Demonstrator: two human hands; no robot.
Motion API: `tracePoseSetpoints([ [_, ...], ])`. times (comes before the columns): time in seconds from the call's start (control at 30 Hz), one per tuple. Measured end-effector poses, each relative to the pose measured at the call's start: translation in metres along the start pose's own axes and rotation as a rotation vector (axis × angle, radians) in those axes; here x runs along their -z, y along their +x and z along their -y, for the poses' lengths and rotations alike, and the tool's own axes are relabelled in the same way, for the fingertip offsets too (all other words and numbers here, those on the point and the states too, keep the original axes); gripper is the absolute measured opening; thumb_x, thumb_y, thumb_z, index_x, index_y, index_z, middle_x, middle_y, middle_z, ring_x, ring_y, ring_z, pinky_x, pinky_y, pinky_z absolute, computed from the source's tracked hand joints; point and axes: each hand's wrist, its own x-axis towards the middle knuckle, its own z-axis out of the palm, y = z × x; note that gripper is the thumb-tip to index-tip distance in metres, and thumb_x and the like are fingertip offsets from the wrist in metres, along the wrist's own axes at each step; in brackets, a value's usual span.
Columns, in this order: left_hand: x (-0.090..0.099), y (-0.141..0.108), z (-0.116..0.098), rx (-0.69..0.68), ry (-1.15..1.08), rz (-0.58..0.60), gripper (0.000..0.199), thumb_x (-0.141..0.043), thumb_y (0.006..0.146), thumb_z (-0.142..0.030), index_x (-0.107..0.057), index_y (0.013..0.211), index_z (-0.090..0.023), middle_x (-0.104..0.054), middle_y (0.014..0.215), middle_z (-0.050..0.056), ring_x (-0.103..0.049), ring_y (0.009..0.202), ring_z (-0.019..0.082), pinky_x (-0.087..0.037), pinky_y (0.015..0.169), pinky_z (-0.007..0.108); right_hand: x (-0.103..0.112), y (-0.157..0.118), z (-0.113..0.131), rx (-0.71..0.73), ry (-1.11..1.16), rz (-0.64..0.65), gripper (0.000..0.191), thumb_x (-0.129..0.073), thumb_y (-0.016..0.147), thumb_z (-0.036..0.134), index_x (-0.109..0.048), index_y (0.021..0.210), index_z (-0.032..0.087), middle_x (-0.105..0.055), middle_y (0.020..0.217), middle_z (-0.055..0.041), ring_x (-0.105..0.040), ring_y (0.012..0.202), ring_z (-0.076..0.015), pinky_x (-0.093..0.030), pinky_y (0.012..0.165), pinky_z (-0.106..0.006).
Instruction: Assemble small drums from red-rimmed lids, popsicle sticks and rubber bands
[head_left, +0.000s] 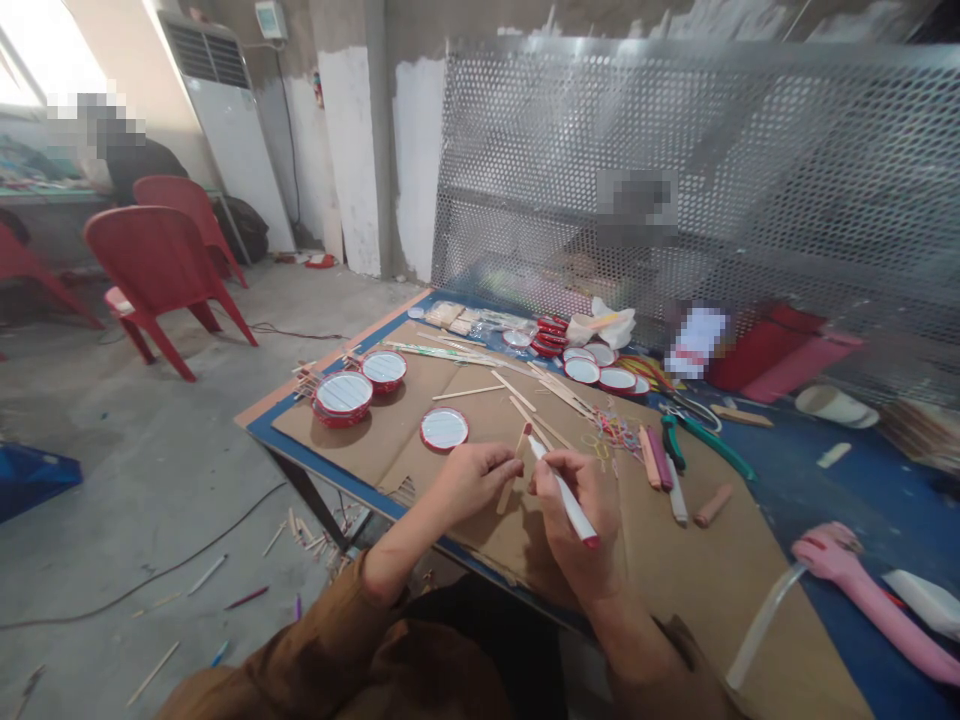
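Between the fingertips of my left hand (474, 482) is a thin wooden stick (508, 492), held at a slant over the cardboard (442, 390). My right hand (581, 510) grips a white marker (571, 508) with a red end, its tip touching or very near the reddish upper end of the stick. Just beyond my left hand lies a round disc (444, 429) with a red rim and pale face. Several loose wooden sticks (523, 391) lie past my hands.
Stacked red-rimmed discs (343, 397) stand at the left. Colored bands (616, 430), clay-like rolls (654, 458), green-handled pliers (709, 445) and a pink tape dispenser (870, 600) are at the right. Behind the table stands a perforated metal panel (525, 150). A person sits far left.
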Motion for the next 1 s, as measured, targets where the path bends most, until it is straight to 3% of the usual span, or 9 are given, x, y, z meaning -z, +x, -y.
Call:
tracePoseSetpoints([
  [0.2, 0.0001, -0.0001, -0.0003, -0.001, -0.009, 0.004, 0.029, -0.046, 0.088, -0.031, -0.056, 0.065, -0.016, -0.049, 0.055, -0.004, -0.045, 0.057, 0.009, -0.031, 0.053, 0.018, -0.0003, 0.0000, -0.0009, 0.002, 0.017, -0.029, 0.007, -0.053, 0.087, 0.027, -0.055, 0.084, 0.021, -0.059, 0.069, 0.0009, -0.058, 0.061, -0.0128, -0.048, 0.060, -0.026],
  [0.37, -0.0002, -0.0002, -0.0001, -0.012, -0.019, -0.007, 0.032, -0.047, 0.088, -0.031, -0.052, 0.061, -0.015, -0.046, 0.054, -0.004, -0.043, 0.056, 0.008, -0.029, 0.052, 0.018, -0.0013, -0.0005, -0.0036, -0.008, 0.020, 0.018, 0.009, -0.053, 0.087, 0.029, -0.055, 0.087, 0.020, -0.061, 0.073, -0.0011, -0.059, 0.066, -0.0144, -0.048, 0.063, -0.028],
  [0.5, 0.0005, -0.0004, -0.0007, 0.007, -0.024, 0.005, 0.027, -0.047, 0.088, -0.030, -0.058, 0.069, -0.015, -0.048, 0.054, -0.004, -0.046, 0.056, 0.009, -0.030, 0.053, 0.018, -0.0019, -0.0010, -0.0054, -0.038, 0.037, -0.060, 0.009, -0.053, 0.088, 0.030, -0.055, 0.087, 0.020, -0.060, 0.071, -0.0001, -0.058, 0.065, -0.0137, -0.048, 0.063, -0.028],
  [0.67, 0.0005, -0.0004, -0.0007, -0.003, -0.034, 0.006, 0.031, -0.047, 0.088, -0.031, -0.056, 0.063, -0.015, -0.047, 0.054, -0.004, -0.045, 0.056, 0.009, -0.030, 0.053, 0.018, -0.0028, -0.0016, -0.0069, -0.028, 0.063, -0.004, 0.010, -0.054, 0.087, 0.030, -0.055, 0.087, 0.020, -0.060, 0.072, -0.0001, -0.058, 0.064, -0.0132, -0.048, 0.061, -0.027],
  [0.87, -0.0008, -0.0003, 0.0015, -0.005, -0.025, -0.004, 0.026, -0.047, 0.088, -0.030, -0.061, 0.072, -0.015, -0.050, 0.057, -0.004, -0.047, 0.058, 0.009, -0.031, 0.055, 0.018, 0.0004, -0.0008, -0.0018, -0.031, 0.058, -0.054, 0.009, -0.052, 0.087, 0.029, -0.054, 0.085, 0.021, -0.059, 0.069, 0.0016, -0.057, 0.061, -0.0125, -0.048, 0.061, -0.026],
  [1.0, -0.0014, -0.0004, 0.0026, -0.011, -0.009, -0.014, 0.030, -0.047, 0.088, -0.031, -0.055, 0.063, -0.015, -0.046, 0.056, -0.005, -0.043, 0.057, 0.008, -0.029, 0.053, 0.018, -0.0002, -0.0011, -0.0019, -0.041, 0.037, -0.003, 0.010, -0.053, 0.087, 0.029, -0.056, 0.085, 0.020, -0.061, 0.072, -0.0005, -0.059, 0.064, -0.0134, -0.048, 0.061, -0.026],
])
